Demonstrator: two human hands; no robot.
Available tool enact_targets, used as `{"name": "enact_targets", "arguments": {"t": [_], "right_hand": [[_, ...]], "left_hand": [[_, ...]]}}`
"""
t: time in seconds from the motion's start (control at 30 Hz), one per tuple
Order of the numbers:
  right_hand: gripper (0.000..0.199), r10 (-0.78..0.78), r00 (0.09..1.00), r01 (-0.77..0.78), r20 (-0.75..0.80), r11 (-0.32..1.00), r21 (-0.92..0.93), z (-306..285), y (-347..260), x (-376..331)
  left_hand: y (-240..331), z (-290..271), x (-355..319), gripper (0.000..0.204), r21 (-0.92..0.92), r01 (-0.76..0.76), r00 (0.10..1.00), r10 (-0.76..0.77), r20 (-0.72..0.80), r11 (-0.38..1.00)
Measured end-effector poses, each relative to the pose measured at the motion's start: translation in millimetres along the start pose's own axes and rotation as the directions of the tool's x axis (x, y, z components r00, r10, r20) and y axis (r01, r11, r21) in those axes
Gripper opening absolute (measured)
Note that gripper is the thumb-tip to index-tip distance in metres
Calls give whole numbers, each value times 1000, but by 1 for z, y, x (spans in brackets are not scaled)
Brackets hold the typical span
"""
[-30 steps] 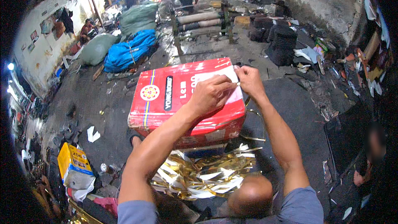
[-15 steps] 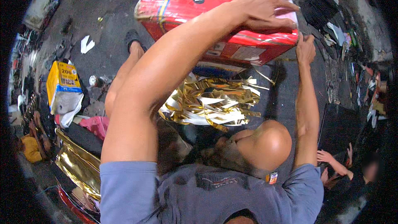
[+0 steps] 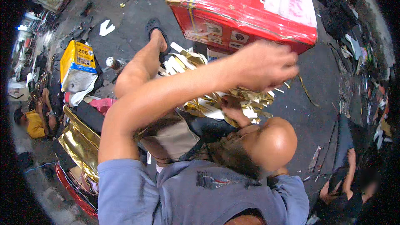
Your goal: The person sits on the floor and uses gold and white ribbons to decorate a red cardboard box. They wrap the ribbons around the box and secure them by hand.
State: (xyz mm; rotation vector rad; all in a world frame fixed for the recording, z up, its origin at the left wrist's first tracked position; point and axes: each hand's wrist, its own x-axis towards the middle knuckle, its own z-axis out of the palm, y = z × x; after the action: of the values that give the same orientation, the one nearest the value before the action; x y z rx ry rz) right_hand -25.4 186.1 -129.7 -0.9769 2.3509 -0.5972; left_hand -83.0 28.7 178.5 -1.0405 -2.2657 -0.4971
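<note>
Seemingly, strip-picking is in hand: the right hand point(image 3: 234, 109) reaches among gold strips point(image 3: 205, 105) near of the red box point(image 3: 246, 14), its grip hidden. The left hand point(image 3: 266, 66) has curled fingers, blurred, hold unclear. Next calls for a clean pinch.

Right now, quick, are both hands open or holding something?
Left hand: half curled, blurred; can't tell if it's holding anything.
Right hand: among the gold strips, partly hidden; can't tell if open or closed.
</note>
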Motion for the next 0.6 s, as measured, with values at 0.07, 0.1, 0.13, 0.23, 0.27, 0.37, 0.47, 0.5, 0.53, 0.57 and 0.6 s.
{"name": "enact_targets", "arguments": {"t": [0.07, 0.1, 0.13, 0.23, 0.27, 0.37, 0.47, 0.5, 0.53, 0.57, 0.6], "right_hand": [[36, -173, 982, 157, 80, 973, 170, -45, -13, 9], [34, -257, 960, 223, 113, 942, 250, -77, -27, 6], [31, -327, 937, 272, 126, 905, 326, -115, -44, 0], [21, -309, 911, 263, 273, 946, 191, -248, -116, -18], [25, -344, 922, 315, 178, 933, 173, -278, -125, -25], [28, -330, 940, 339, -82, 890, 304, -342, -145, -41], [28, -281, 944, 326, -176, 878, 349, -393, -121, -53], [23, -177, 973, 227, -150, 855, 467, -409, -124, -56], [18, -210, 955, 287, -209, 829, 480, -422, -118, -52], [18, -191, 954, 276, -229, 857, 434, -436, -116, -50], [20, -155, 954, 248, -256, 887, 390, -449, -109, -47]], "left_hand": [[34, 3, -50, 37, -111, 327, 930, -299, 216, 938], [45, -1, -73, 58, -175, 479, 856, -413, 312, 860], [48, 9, -99, 84, -177, 579, 778, -474, 412, 796], [61, 8, -110, 89, -252, 910, 413, -667, 619, 329], [60, 4, -101, 81, -319, 933, 342, -694, 633, 169], [48, -38, -79, 48, -470, 859, 440, -761, 477, 202], [18, -118, -49, 27, -362, 831, 539, -776, 329, 424], [-5, -131, -64, 18, -553, 776, 543, -768, 340, 304], [-19, -155, -65, 13, -605, 763, 500, -801, 330, 228], [-45, -173, -82, 14, -574, 721, 608, -752, 255, 389], [-63, -194, -80, 21, -446, 779, 587, -762, 274, 440]]}}
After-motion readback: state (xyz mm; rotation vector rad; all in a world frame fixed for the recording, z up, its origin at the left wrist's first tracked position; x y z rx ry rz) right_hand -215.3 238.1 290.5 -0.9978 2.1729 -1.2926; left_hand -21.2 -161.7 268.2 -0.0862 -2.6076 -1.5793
